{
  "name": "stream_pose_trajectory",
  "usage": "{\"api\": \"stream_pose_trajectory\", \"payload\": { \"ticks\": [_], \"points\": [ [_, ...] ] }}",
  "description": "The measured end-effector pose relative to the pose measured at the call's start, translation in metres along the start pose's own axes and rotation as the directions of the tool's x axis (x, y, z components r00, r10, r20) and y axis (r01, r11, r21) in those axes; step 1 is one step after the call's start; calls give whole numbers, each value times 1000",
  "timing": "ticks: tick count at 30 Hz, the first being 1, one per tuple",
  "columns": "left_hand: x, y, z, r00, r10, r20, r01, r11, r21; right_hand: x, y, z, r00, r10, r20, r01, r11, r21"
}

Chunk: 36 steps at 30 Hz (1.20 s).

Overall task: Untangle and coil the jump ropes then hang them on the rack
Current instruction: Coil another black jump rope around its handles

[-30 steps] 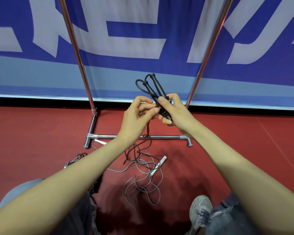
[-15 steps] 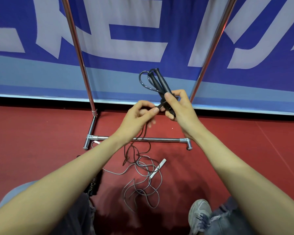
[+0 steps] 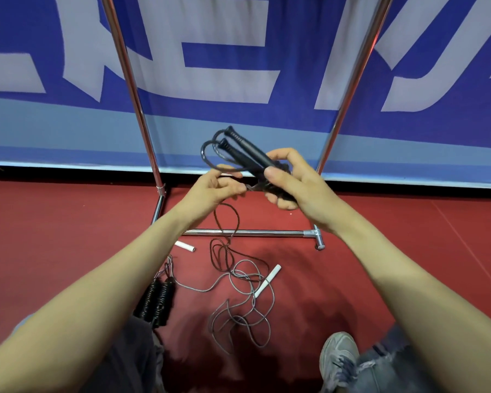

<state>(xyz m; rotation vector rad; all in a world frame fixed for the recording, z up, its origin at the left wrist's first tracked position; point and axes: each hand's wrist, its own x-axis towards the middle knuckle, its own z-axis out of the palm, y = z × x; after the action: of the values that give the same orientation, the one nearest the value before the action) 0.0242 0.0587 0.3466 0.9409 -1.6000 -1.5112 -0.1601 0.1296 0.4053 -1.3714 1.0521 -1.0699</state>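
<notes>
Black handles [image 3: 247, 154], red floor [image 3: 68, 222]

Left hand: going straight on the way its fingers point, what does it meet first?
Likely the right hand, gripping the black handles; the left hand, pinching the cord, points at it across a small gap. Depth unclear.

The scene is lit brightly and evenly. Soft, diffuse shadows are cast on the red floor [image 3: 54, 236] toward the lower edge. Glints are seen on the chrome rack [image 3: 131, 89], whose poles are splayed by wide-angle distortion.
</notes>
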Motion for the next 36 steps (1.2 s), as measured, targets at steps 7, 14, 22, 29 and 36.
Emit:
{"api": "stream_pose_trajectory", "payload": {
  "ticks": [7, 14, 22, 29, 36],
  "points": [
    [0, 17, -15, 993, -56, 104, 36, 982, 186, -19, 2, 0, 800, 471, 371, -292, 847, -445],
    [-6, 38, 7, 993, 102, 60, -111, 980, 166, 1, 36, -6, 877, 461, 139, -305, 756, -579],
    [-13, 29, 26, 984, -148, 100, 136, 984, 113, 9, 42, -28, 972, 62, -228, -218, 609, -763],
    [-8, 30, 21, 937, -317, 148, 343, 917, -204, 6, 27, -26, 961, -12, -275, -180, 730, -660],
    [-6, 25, 18, 963, -264, 53, 269, 955, -124, 6, 16, -27, 971, 45, -235, -164, 840, -517]
  ]
}}
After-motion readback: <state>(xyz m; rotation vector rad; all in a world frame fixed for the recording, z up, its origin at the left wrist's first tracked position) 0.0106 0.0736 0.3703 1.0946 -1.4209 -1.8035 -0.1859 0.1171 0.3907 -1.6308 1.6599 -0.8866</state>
